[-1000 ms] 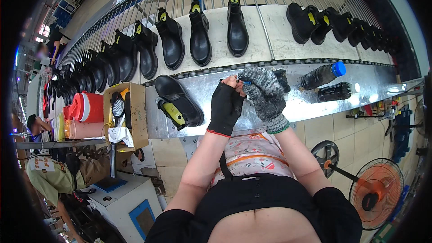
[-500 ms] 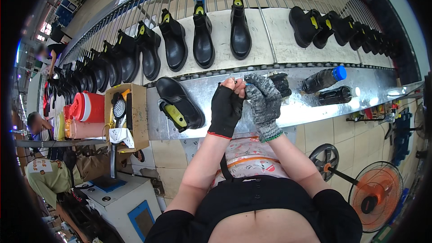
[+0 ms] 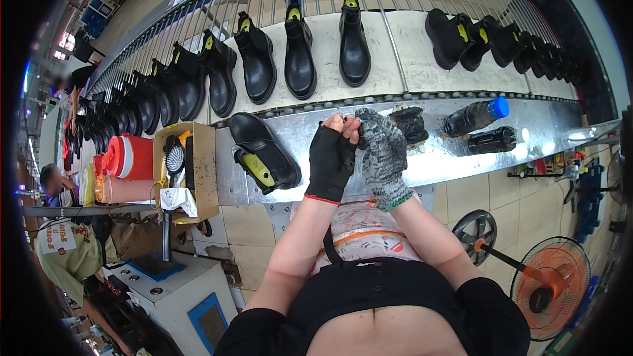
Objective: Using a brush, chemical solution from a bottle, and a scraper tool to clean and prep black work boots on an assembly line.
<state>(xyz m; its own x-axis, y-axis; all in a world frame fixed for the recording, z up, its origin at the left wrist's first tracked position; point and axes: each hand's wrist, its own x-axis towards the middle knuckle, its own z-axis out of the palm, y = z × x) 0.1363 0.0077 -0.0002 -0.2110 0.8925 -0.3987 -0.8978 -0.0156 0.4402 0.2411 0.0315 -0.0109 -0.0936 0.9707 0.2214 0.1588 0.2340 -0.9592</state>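
A black boot (image 3: 267,145) lies on a metal surface (image 3: 455,163); right of the boot, a worker's left hand (image 3: 328,163) pinches its fingertips together on a small blue item (image 3: 363,121). Farther right of the boot, the gloved right hand (image 3: 384,161) curls in, its grip hidden. Close fingertip work appears under way; the next move calls for steadiness.

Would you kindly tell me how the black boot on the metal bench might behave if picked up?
The boot probably feels fairly stiff, since its rounded toe holds its shape; the glossy surface may be slightly slippery.
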